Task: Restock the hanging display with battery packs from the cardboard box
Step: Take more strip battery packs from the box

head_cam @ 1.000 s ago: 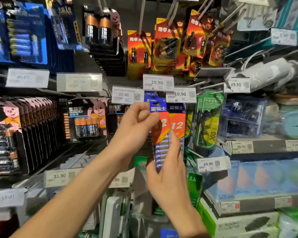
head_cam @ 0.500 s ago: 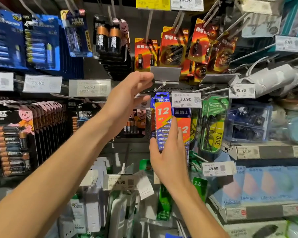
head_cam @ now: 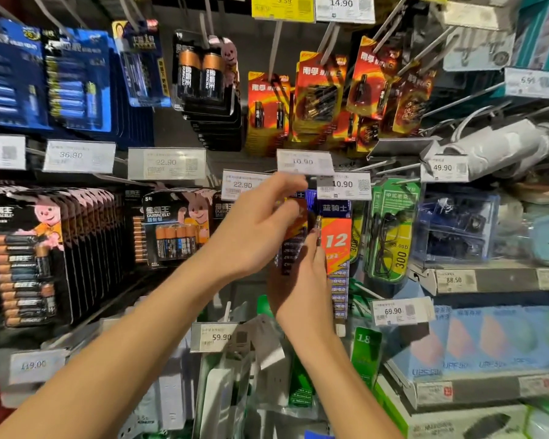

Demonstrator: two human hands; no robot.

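1. Dropping back: the 10.90 price tag [head_cam: 305,161] hangs down again; the left hand [head_cam: 260,226] has let go of it.
2. Left fingers curl at the top of the 12-count battery pack [head_cam: 293,251]; can't tell if they grip it.
3. Right hand [head_cam: 301,280], fingers straight, steadies the pack.
4. Pack probably on the peg; hook hidden.

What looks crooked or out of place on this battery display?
The 10.90 price tag above the left hand sits tilted and higher than its neighbours. Lower down, a loose tag beside the 59.90 label hangs askew.
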